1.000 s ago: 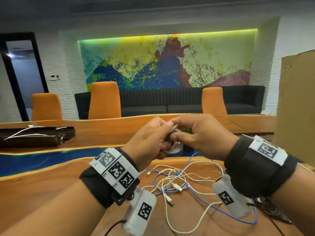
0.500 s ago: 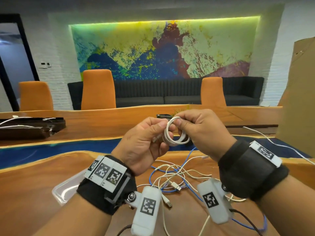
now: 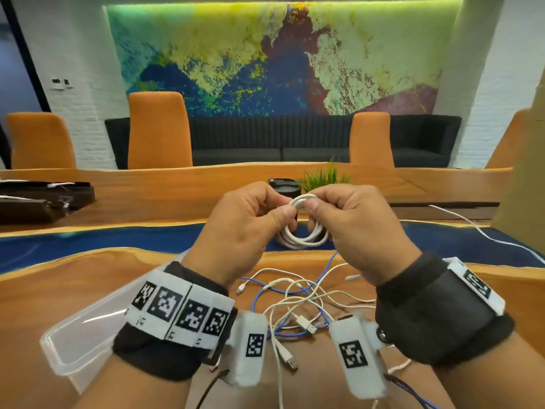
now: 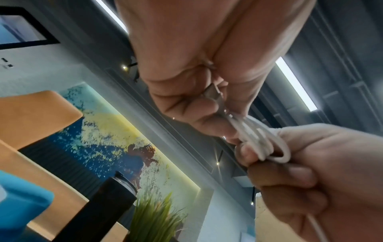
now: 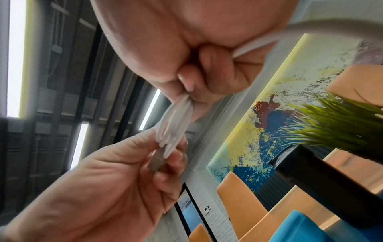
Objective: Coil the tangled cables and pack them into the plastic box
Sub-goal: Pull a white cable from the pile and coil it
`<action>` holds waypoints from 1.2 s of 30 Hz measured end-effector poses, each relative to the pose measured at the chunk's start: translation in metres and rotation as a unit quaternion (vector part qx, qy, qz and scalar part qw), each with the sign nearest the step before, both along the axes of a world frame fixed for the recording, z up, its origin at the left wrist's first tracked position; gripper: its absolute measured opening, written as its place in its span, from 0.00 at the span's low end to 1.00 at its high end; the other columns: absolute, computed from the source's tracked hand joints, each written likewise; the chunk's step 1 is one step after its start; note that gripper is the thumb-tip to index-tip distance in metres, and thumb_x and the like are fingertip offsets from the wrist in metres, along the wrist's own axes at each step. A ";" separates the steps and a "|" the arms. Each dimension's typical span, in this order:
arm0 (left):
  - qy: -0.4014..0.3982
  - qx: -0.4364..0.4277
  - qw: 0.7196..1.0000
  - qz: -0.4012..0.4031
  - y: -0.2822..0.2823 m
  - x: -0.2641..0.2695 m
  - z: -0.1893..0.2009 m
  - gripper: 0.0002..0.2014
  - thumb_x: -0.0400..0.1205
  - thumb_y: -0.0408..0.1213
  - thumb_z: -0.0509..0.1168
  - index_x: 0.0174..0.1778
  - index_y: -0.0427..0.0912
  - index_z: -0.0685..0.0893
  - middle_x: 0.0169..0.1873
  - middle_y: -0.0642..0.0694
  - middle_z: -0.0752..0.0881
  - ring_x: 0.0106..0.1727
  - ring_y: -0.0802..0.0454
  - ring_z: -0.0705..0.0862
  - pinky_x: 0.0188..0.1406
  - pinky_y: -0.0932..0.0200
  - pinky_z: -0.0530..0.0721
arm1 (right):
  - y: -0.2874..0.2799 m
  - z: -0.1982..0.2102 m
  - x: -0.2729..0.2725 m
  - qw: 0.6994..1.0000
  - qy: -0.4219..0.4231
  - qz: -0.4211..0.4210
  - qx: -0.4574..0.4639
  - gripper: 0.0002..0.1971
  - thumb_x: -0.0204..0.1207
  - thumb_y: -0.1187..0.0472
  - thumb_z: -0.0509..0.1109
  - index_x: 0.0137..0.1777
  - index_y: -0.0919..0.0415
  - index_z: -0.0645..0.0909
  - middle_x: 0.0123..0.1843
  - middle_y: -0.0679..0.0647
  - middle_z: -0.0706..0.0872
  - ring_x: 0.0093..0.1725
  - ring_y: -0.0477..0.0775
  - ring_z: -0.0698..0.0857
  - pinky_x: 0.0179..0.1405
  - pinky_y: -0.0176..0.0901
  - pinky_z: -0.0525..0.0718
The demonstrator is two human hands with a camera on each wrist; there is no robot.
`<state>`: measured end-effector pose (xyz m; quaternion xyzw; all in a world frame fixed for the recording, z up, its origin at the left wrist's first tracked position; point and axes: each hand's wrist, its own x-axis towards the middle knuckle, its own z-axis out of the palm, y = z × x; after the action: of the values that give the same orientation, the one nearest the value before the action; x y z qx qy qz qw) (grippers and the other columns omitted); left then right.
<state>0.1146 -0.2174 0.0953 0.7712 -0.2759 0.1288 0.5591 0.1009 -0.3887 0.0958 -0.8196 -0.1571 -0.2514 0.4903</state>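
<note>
I hold a small white cable coil (image 3: 303, 236) up in front of me with both hands. My left hand (image 3: 250, 219) pinches the cable's metal USB plug (image 4: 213, 92) against the coil's top. My right hand (image 3: 342, 216) pinches the bundled loops (image 5: 176, 117) from the other side. Below on the wooden table lies a tangle of white and blue cables (image 3: 298, 302) with loose plugs. The clear plastic box (image 3: 76, 335) sits at the lower left, partly behind my left wrist.
A black cup (image 3: 284, 187) and a small green plant (image 3: 324, 177) stand just beyond my hands. Another white cable (image 3: 483, 234) trails off to the right. Dark cases (image 3: 41, 199) sit far left; a cardboard sheet (image 3: 528, 184) stands at the right edge.
The coil has come into plain view between my hands, and its top is now pinched between both thumbs. The plastic box has come into view at the left.
</note>
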 end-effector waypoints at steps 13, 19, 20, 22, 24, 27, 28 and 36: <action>0.059 -0.048 0.996 -0.037 0.013 0.010 0.012 0.05 0.76 0.25 0.72 0.48 0.34 0.88 0.38 0.40 0.93 0.35 0.53 0.91 0.32 0.65 0.86 | -0.021 -0.002 -0.002 0.996 -0.040 0.066 -0.045 0.09 0.81 0.64 0.69 0.57 0.55 0.88 0.45 0.47 0.91 0.47 0.42 0.88 0.47 0.33 0.84; 0.093 -0.149 0.983 -0.046 0.030 0.014 0.019 0.08 0.71 0.31 0.70 0.45 0.37 0.87 0.38 0.39 0.92 0.38 0.50 0.90 0.38 0.61 0.90 | -0.054 0.000 0.008 0.962 -0.095 -0.129 -0.223 0.08 0.81 0.61 0.69 0.52 0.52 0.89 0.41 0.45 0.86 0.42 0.45 0.81 0.39 0.37 0.76; 0.096 -0.153 0.982 -0.058 0.028 0.012 0.019 0.09 0.70 0.32 0.70 0.45 0.37 0.87 0.39 0.39 0.92 0.39 0.50 0.90 0.39 0.60 0.91 | -0.052 -0.003 0.010 0.952 -0.105 -0.157 -0.241 0.08 0.80 0.61 0.69 0.51 0.53 0.89 0.41 0.46 0.85 0.42 0.46 0.80 0.38 0.34 0.73; 0.094 -0.152 0.980 -0.085 0.022 0.011 0.018 0.10 0.68 0.32 0.71 0.45 0.38 0.87 0.38 0.40 0.92 0.39 0.50 0.91 0.36 0.61 0.89 | -0.046 -0.009 0.014 0.943 -0.118 -0.199 -0.240 0.07 0.79 0.62 0.70 0.49 0.55 0.90 0.42 0.50 0.85 0.42 0.49 0.80 0.39 0.36 0.71; 0.094 -0.148 0.978 -0.111 0.017 0.009 0.017 0.09 0.69 0.33 0.70 0.44 0.40 0.88 0.38 0.42 0.92 0.39 0.51 0.90 0.36 0.63 0.87 | -0.039 -0.013 0.017 0.971 -0.086 -0.180 -0.131 0.07 0.79 0.64 0.70 0.47 0.55 0.90 0.40 0.52 0.88 0.40 0.50 0.83 0.42 0.37 0.78; 0.085 -0.144 0.976 -0.138 0.014 0.007 0.017 0.08 0.71 0.32 0.69 0.46 0.39 0.86 0.37 0.42 0.92 0.40 0.51 0.90 0.38 0.62 0.87 | -0.026 -0.006 0.010 0.982 0.022 -0.038 0.186 0.09 0.82 0.68 0.66 0.47 0.59 0.87 0.40 0.57 0.89 0.40 0.53 0.88 0.42 0.42 0.90; 0.082 -0.145 0.975 -0.145 0.014 0.006 0.017 0.08 0.71 0.32 0.69 0.46 0.39 0.86 0.36 0.42 0.92 0.39 0.51 0.90 0.38 0.62 0.87 | -0.023 -0.004 0.007 0.963 0.055 0.010 0.262 0.09 0.83 0.69 0.64 0.49 0.62 0.87 0.41 0.58 0.89 0.41 0.54 0.88 0.42 0.43 0.91; 0.051 -0.159 0.971 -0.170 0.011 0.008 0.015 0.06 0.76 0.32 0.71 0.42 0.48 0.90 0.42 0.39 0.92 0.44 0.46 0.91 0.43 0.57 0.89 | -0.015 -0.001 -0.001 0.864 0.177 0.234 0.408 0.15 0.76 0.64 0.66 0.60 0.68 0.83 0.45 0.61 0.87 0.39 0.52 0.87 0.34 0.41 0.89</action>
<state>0.1222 -0.2068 0.1099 0.6201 -0.3497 0.0345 0.7014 0.1000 -0.4037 0.0947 -0.5161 -0.1381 -0.0218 0.8450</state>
